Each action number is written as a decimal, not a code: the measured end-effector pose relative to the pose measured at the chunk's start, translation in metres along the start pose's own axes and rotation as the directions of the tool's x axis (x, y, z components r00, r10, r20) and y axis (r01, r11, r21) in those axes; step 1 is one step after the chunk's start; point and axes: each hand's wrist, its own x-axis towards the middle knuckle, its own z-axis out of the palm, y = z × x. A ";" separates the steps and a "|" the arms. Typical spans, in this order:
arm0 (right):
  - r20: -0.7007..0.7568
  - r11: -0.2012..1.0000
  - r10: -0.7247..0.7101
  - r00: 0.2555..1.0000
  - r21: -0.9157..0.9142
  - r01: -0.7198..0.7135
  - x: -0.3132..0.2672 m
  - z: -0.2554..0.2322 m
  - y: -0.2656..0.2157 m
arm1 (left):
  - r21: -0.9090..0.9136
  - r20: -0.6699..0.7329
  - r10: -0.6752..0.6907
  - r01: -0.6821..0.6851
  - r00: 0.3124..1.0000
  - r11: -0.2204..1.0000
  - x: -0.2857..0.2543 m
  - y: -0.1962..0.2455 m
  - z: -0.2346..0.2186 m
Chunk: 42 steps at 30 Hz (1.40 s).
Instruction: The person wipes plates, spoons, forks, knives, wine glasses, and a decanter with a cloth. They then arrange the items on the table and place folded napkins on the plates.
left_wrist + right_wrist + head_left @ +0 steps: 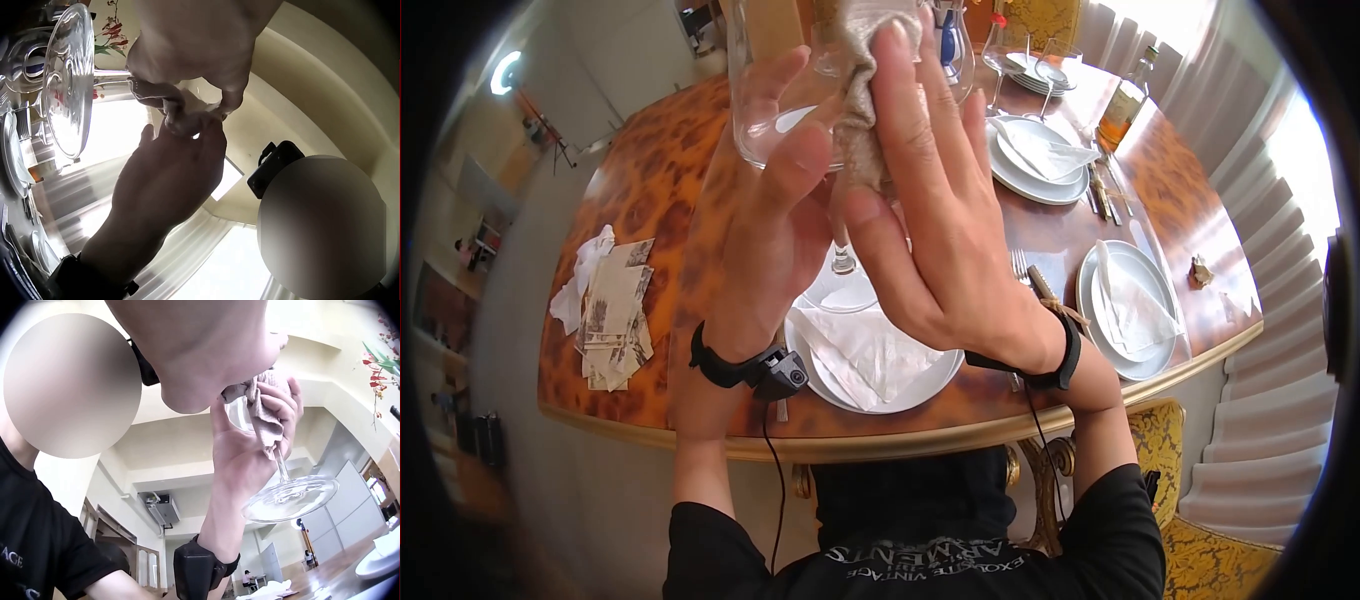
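In the head view a stemmed glass is raised above the table, its foot (840,292) pointing down toward a plate. My left hand (785,205) grips it around the bowl, with a beige cloth (267,419) bunched between the fingers in the right wrist view. My right hand (950,230) pinches the cloth at the bowl's rim, fingers along it and thumb below. From the left wrist the clear round foot (70,81) stands sideways to the left of both hands. The cloth and hands hide most of the bowl.
Below lies a white plate (945,372) with a folded napkin (870,355). More plates (1090,300) and cutlery (1022,268) are set to the right. A bottle (1122,105), wine glasses (997,60) and a large clear glass vessel (745,110) stand farther back. Papers (615,320) lie left.
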 end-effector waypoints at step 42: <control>0.143 0.890 0.443 0.885 0.053 -0.454 0.015 -0.106 0.010 | -0.114 -0.147 0.126 -0.143 0.981 0.983 -0.003 0.049 0.008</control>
